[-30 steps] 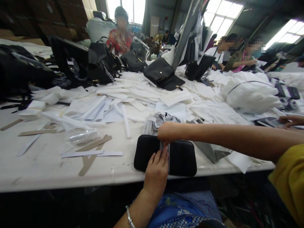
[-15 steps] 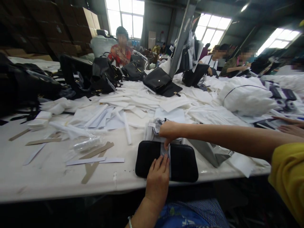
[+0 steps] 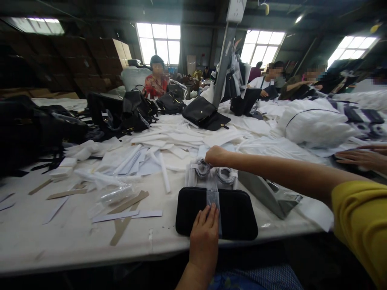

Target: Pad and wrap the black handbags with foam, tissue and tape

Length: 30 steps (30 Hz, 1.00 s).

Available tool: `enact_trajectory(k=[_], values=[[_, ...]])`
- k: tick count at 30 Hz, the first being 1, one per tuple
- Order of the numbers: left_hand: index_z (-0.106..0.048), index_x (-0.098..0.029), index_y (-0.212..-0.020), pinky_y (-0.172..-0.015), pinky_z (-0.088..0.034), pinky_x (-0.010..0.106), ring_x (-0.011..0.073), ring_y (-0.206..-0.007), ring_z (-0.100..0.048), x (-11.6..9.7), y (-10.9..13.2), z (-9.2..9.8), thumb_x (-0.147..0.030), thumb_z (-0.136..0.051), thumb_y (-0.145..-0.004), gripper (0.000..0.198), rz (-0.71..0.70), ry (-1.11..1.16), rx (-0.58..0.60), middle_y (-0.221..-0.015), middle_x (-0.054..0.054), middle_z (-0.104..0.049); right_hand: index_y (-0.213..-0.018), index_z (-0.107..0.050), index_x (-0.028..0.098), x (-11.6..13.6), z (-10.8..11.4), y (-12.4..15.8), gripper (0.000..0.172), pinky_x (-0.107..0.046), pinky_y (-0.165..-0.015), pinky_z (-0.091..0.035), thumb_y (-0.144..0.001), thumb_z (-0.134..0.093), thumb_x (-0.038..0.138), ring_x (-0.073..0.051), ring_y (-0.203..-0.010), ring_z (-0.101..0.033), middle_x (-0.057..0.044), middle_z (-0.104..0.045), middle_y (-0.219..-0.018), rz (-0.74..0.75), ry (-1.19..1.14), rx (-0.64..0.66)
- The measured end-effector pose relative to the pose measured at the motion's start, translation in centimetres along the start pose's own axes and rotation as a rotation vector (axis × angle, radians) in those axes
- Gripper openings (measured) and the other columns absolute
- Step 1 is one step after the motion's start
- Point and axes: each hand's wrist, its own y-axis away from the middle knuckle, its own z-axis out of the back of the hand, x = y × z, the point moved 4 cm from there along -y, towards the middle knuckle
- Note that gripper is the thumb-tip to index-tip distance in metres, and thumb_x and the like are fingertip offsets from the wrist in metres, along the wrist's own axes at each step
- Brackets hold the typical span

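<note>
Head view: dark bags (image 3: 24, 133) crowd the left side of the frame, at the rear of a pale worktop (image 3: 60, 251). Left of centre, brown strips (image 3: 121, 231) lie crossed with white strips (image 3: 127, 216), just below a clear plastic roll (image 3: 116, 195).

At lower centre, the left hand (image 3: 204, 237) rests palm down, fingers extended close together, on the black case (image 3: 238, 215), which lies flat by the worktop's front edge. The fingertips press a translucent band (image 3: 213, 191) that runs across the case, front to back. Behind the case sit two grey coils, one left (image 3: 202, 168) and one right (image 3: 225, 176) of the band's upper end.

Slightly above centre, the right hand (image 3: 215, 156) is curled like a fist over the left coil. Its fingertips are hidden, so whether it grips the band's end, or anything, I cannot tell. It has shifted from the case's rear edge to beyond it, uncovering more of the band and the right coil, while the left hand keeps its place. The band on the case now appears steadied by the left hand alone.

Farther right, a grey piece (image 3: 266, 197) stands near the case; at the right edge, another person's hand (image 3: 359, 158) lies over something dark.
</note>
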Motion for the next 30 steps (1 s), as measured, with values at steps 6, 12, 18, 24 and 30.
enact_trajectory(k=[6,12,18,24,30], values=[[-0.060,-0.018,-0.132,-0.100,-0.056,0.039,0.0230,-0.121,-0.061,0.0,0.2,0.0,-0.002,-0.045,-0.091,0.047,-0.003,0.035,0.031,-0.138,0.002,-0.061,-0.152,-0.034,0.020,1.9,-1.8,4.8,0.097,-0.053,-0.108,-0.032,-0.073,-0.074,0.060,-0.039,-0.137,-0.042,-0.023,-0.040,-0.152,-0.100,-0.167,-0.260],[-0.055,-0.017,-0.136,-0.100,-0.056,0.044,0.0249,-0.123,-0.060,0.2,0.2,-0.3,0.003,-0.046,-0.085,0.056,-0.032,0.046,0.096,-0.140,0.004,-0.059,-0.158,-0.014,0.026,1.4,-7.0,3.0,0.131,-0.065,-0.113,-0.016,-0.054,-0.087,0.057,-0.046,-0.146,-0.020,-0.022,-0.013,-0.163,-0.339,-0.459,-0.254],[-0.055,-0.018,-0.136,-0.101,-0.056,0.043,0.0249,-0.121,-0.060,-0.1,0.0,0.2,0.003,-0.049,-0.085,0.056,-0.017,0.025,0.098,-0.140,0.002,-0.059,-0.155,-0.026,0.023,-0.4,-3.8,3.8,0.088,-0.058,-0.118,-0.014,-0.079,-0.071,0.022,-0.032,-0.146,-0.026,-0.014,-0.026,-0.161,-0.400,-0.504,-0.525],[-0.058,-0.017,-0.134,-0.104,-0.053,0.041,0.0236,-0.124,-0.057,0.0,-0.9,1.5,-0.003,-0.051,-0.087,0.050,0.041,0.155,0.139,-0.140,0.003,-0.059,-0.140,-0.050,0.023,2.5,-6.5,14.2,0.053,-0.044,-0.111,-0.041,-0.089,-0.060,0.034,-0.027,-0.132,-0.050,-0.010,-0.052,-0.144,-0.530,-0.916,-0.951],[-0.068,-0.026,-0.118,-0.099,-0.055,0.034,0.0190,-0.114,-0.064,2.2,-2.9,3.6,-0.019,-0.052,-0.095,0.029,0.137,0.288,0.129,-0.128,0.001,-0.068,-0.136,-0.055,0.017,9.1,-16.2,20.0,0.064,-0.049,-0.107,-0.047,-0.086,-0.058,0.057,-0.032,-0.123,-0.059,-0.014,-0.059,-0.138,-0.840,-1.511,-0.695]])
